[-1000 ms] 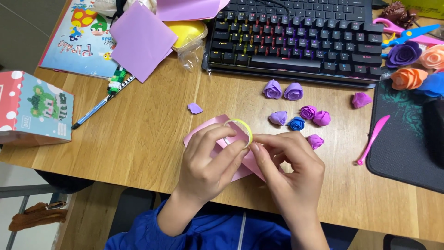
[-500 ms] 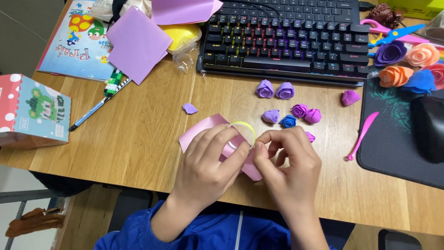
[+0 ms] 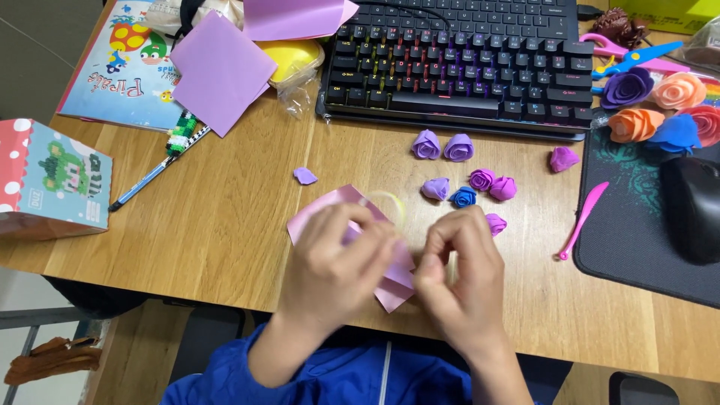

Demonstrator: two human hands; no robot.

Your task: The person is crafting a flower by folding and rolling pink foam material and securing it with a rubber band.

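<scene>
My left hand (image 3: 334, 262) and my right hand (image 3: 459, 266) meet over a pink paper sheet (image 3: 319, 210) lying on the wooden desk (image 3: 225, 217). Both hands pinch a thin pale yellow strip (image 3: 390, 201) that curls up between them; motion blur hides the exact grip. Just beyond my fingers lie small clay roses: a lilac one (image 3: 435, 187), a blue one (image 3: 463, 196) and magenta ones (image 3: 493, 184). Another magenta rose (image 3: 496, 223) touches my right hand's knuckles.
A black backlit keyboard (image 3: 457, 64) spans the back. Two purple roses (image 3: 442, 145), a pink modelling tool (image 3: 581, 220), a dark mouse pad (image 3: 622, 232) with a mouse (image 3: 691, 206) and larger roses (image 3: 652, 105) lie right. Purple paper (image 3: 219, 71), pencil (image 3: 154, 176), spotted box (image 3: 49, 180) left.
My hands have shifted slightly and are now blurred with motion; the yellow strip, earlier a clear loop at my left fingertips, now stretches between both hands. The view tilted a little.
</scene>
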